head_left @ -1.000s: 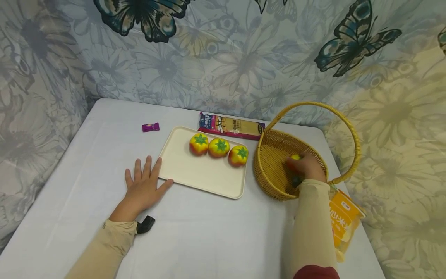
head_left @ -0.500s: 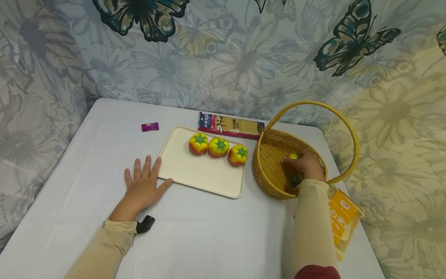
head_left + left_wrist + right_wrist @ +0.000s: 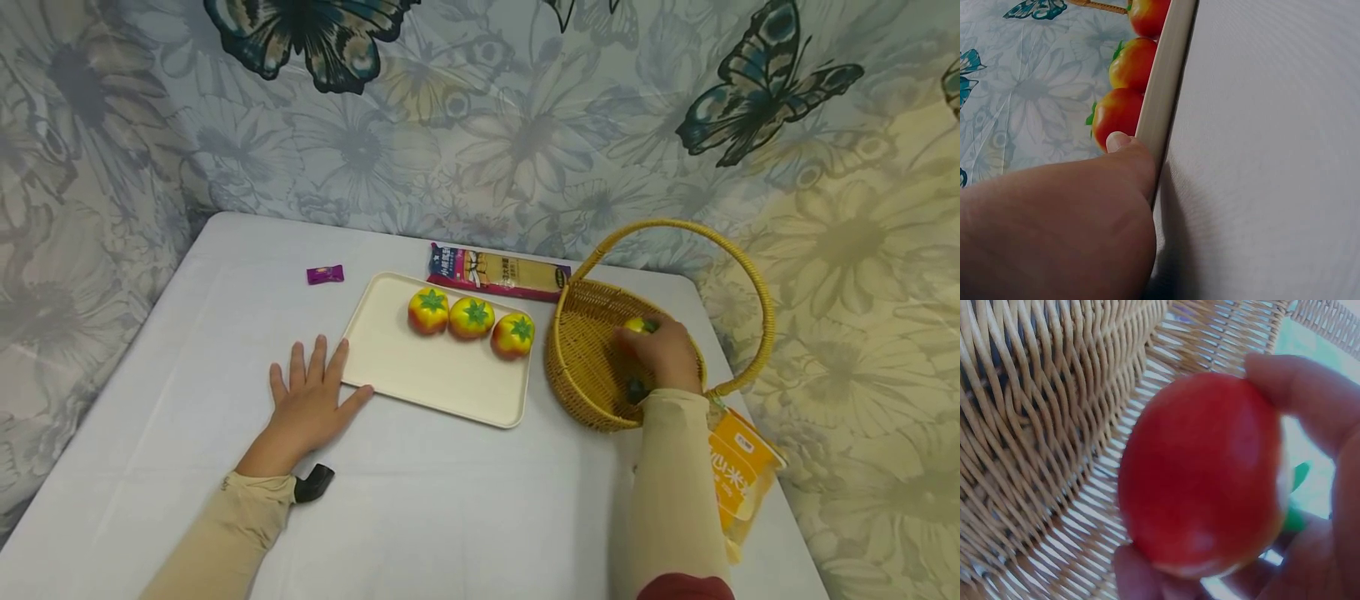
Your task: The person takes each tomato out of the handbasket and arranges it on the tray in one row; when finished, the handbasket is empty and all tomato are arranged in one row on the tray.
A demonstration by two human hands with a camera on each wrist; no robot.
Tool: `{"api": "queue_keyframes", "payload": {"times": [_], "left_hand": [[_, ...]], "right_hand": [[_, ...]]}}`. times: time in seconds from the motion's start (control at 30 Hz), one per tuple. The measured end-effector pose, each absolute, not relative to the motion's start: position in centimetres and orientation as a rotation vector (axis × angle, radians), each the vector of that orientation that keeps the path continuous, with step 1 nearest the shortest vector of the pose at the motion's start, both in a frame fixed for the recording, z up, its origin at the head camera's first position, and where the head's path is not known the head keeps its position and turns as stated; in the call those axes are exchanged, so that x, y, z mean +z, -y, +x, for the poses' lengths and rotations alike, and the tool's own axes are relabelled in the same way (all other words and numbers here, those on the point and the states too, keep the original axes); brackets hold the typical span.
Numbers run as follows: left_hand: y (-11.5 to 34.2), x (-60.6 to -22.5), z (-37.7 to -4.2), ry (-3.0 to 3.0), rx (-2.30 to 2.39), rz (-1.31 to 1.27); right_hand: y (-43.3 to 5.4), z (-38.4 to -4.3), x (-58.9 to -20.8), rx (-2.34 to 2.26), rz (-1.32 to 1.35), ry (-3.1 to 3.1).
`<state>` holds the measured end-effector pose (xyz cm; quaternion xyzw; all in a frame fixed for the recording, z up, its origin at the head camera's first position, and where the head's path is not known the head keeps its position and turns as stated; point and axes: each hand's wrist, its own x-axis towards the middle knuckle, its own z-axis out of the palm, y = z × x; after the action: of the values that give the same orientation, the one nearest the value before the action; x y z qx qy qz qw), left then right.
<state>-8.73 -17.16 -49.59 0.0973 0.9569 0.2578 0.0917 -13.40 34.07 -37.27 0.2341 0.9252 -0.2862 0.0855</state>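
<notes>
In the head view my right hand (image 3: pixel 663 350) reaches into a wicker basket (image 3: pixel 581 387) and grips a red-and-yellow tomato (image 3: pixel 639 324) with a green leafy top. The right wrist view shows that tomato (image 3: pixel 1207 475) pinched between thumb and fingers, close to the woven wall. A small dark object (image 3: pixel 637 390) lies in the basket below the hand. My left hand (image 3: pixel 311 408) rests on the white table, fingers spread, its thumb touching the edge of a cream tray (image 3: pixel 427 379). Three similar tomatoes (image 3: pixel 472 317) sit in a row along the tray's far side.
Behind the tray lies a long noodle-like packet (image 3: pixel 498 271). A small purple wrapped sweet (image 3: pixel 325 274) is at the back left. An orange food bag (image 3: pixel 738 475) lies right of my right forearm. The basket's tall handle (image 3: pixel 761 300) arches over its opening.
My right hand has risen slightly inside the basket with the tomato, tilting it so more of its yellow and green top shows. The left hand and tray stay in place.
</notes>
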Motion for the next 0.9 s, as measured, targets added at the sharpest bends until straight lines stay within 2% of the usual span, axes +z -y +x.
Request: {"api": "queue_keyframes", "payload": {"times": [0.37, 0.6, 0.9], "left_hand": [[17.1, -49.4, -8.6, -2.841, 0.752, 0.277], [17.2, -49.6, -8.7, -2.846, 0.750, 0.278], [17.3, -50.0, -8.9, -2.848, 0.748, 0.282]], "right_hand": [[-30.6, -13.7, -35.9, -1.035, 0.531, -2.949], [-26.5, -14.6, -34.4, -1.053, 0.329, -3.038], [-20.1, -16.7, -34.5, -1.075, 0.160, -3.061]]}}
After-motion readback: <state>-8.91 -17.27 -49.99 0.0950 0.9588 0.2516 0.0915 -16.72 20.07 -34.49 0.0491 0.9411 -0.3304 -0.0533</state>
